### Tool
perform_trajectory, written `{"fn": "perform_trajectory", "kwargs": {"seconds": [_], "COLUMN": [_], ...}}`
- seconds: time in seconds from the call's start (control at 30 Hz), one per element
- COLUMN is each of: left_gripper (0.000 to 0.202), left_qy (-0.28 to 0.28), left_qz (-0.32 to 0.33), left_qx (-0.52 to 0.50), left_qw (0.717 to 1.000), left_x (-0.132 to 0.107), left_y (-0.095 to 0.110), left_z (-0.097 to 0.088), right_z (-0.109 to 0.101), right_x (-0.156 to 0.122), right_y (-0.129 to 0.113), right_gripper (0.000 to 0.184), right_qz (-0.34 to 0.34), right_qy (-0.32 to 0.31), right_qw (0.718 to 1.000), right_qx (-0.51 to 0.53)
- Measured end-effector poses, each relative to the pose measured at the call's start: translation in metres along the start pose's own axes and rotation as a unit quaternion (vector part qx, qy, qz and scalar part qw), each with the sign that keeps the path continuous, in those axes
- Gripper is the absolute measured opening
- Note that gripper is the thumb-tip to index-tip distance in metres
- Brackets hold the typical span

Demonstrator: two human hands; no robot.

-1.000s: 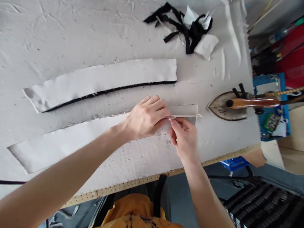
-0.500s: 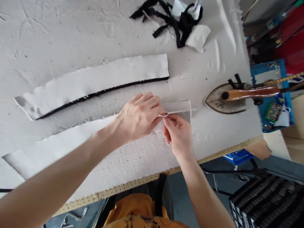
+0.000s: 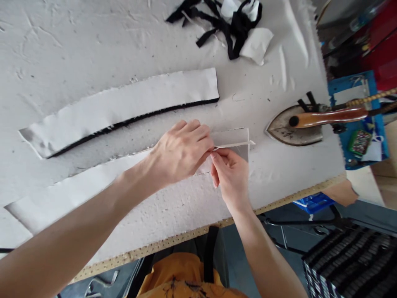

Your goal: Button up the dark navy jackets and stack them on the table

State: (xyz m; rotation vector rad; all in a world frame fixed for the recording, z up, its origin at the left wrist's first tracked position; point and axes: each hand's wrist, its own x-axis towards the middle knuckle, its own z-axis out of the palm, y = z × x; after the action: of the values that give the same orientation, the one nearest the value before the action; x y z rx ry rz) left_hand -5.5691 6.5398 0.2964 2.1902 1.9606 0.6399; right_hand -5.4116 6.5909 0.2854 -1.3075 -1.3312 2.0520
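Note:
My left hand (image 3: 181,155) and my right hand (image 3: 231,178) meet over the end of a long white fabric strip (image 3: 71,207). Their fingertips pinch a thin white paper-like strip (image 3: 234,145), which sticks out to the right. Under it lies a translucent, pale square end (image 3: 231,138) of the long strip, partly hidden by my hands. Another white strip with a black lower edge (image 3: 124,105) lies just above my left hand, not touching it. To the right of my hands stands an old flat iron (image 3: 293,130) with a wooden handle.
A heap of black and white fabric scraps (image 3: 229,25) lies at the far side of the white-covered table (image 3: 273,182). Its near edge shows pegboard (image 3: 186,236). A blue board (image 3: 350,89), a red object (image 3: 383,54) and a black ridged crate (image 3: 350,265) lie beyond the table.
The whole scene has shifted left and slightly up in view as my head moved. Both hands keep their pinch on the thin strip, which now lies straighter.

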Motion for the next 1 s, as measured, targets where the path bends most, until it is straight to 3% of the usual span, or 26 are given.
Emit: {"fn": "perform_trajectory", "kwargs": {"seconds": [0.23,0.43,0.8,1.0], "left_gripper": [0.012,0.012,0.014,0.023], "left_qy": [-0.022,-0.005,-0.055,-0.080], "left_qz": [-0.085,-0.141,-0.153,-0.116], "left_qx": [-0.129,-0.202,-0.168,-0.132], "left_qw": [0.988,0.969,0.972,0.981], "left_x": [-0.002,0.004,0.003,0.004], "left_y": [-0.007,-0.015,-0.025,-0.032], "left_z": [-0.002,-0.008,-0.007,-0.006], "right_z": [-0.002,-0.004,-0.004,-0.005], "right_x": [0.002,0.004,0.002,0.002], "right_y": [0.002,-0.001,-0.003,-0.002], "right_gripper": [0.019,0.022,0.020,0.019], "right_qz": [-0.004,0.002,-0.009,-0.019], "right_qy": [-0.007,-0.015,-0.024,-0.024], "right_qw": [0.996,0.991,0.987,0.987], "right_qx": [-0.087,-0.134,-0.156,-0.156]}}
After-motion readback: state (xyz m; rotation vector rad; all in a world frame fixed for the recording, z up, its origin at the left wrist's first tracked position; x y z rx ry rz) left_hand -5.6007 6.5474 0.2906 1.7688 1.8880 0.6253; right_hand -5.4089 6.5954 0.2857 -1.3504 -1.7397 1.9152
